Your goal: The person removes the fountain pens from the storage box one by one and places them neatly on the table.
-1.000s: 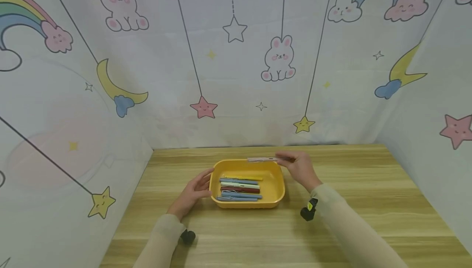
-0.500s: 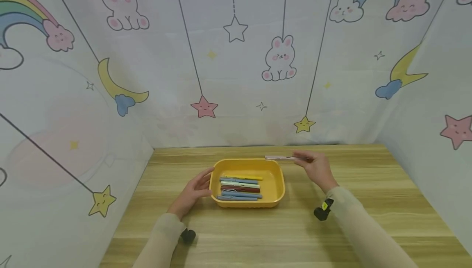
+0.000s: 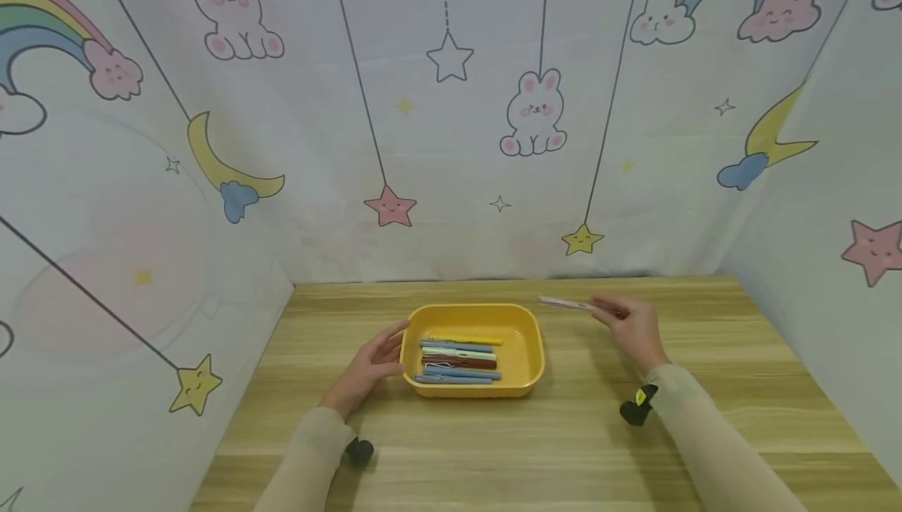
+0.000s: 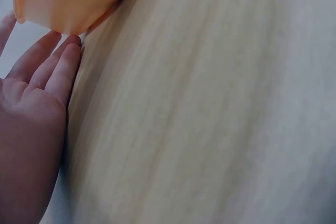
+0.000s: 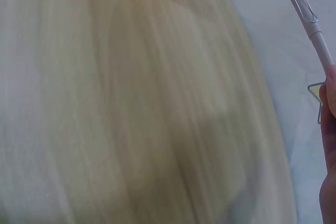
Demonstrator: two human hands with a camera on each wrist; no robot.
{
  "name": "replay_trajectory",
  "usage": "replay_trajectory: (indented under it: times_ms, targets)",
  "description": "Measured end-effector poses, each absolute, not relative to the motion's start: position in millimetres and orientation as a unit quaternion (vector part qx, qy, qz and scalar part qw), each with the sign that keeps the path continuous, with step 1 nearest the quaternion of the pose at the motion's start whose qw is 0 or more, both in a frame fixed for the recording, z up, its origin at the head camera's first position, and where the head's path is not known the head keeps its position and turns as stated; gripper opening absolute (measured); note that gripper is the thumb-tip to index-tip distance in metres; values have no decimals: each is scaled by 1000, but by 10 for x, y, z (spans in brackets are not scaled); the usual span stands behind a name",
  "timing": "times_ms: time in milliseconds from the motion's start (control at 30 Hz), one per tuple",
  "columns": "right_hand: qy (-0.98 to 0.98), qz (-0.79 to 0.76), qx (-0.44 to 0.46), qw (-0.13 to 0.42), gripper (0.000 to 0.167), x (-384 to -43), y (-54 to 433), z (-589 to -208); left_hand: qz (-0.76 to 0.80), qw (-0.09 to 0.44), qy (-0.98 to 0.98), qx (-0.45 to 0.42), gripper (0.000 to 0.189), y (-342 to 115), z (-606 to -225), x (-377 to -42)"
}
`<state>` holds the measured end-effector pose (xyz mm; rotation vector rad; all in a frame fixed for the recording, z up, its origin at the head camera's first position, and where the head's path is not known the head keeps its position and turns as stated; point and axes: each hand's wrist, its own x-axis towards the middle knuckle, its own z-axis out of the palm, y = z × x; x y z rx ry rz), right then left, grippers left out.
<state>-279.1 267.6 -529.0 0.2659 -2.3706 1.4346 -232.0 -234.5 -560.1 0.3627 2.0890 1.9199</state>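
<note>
A yellow plastic basket [image 3: 521, 383] stands on the table in the head view, with several pens [image 3: 460, 363] lying side by side in its left part: yellow, blue, pale green and dark red. My left hand [image 3: 362, 371] rests against the basket's left end, its fingers extended, as the left wrist view shows at the basket's wall [image 4: 73, 3]. To the right of the basket and above the table, my right hand [image 3: 632, 329] pinches a pale pinkish-white pen [image 3: 566, 304] by one end. Its clip end points left; the right wrist view shows the metal clip [image 5: 304, 3].
The wood-grain table [image 3: 493, 457] reaches to a printed curtain [image 3: 451, 144] at the back, and more curtain hangs at both sides. Both wrists wear a black device, on the left [image 3: 360, 452] and on the right [image 3: 637, 409].
My right hand has moved right with the pen, from over the basket's back right corner to beyond its right side. My left hand and the basket have stayed still.
</note>
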Motion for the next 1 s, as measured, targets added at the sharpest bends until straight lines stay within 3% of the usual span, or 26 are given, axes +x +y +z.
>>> replay_trajectory:
  times_ms: [600, 1000]
  targets:
    - [-888, 441, 72, 111, 28, -2778, 2889, -5534, 663, 136, 726, 119, 76, -2332, -5608, -2311]
    - [-906, 383, 108, 145, 27, -2821, 2942, -5660, 669, 137, 717, 137, 76, -2343, -5602, -2306]
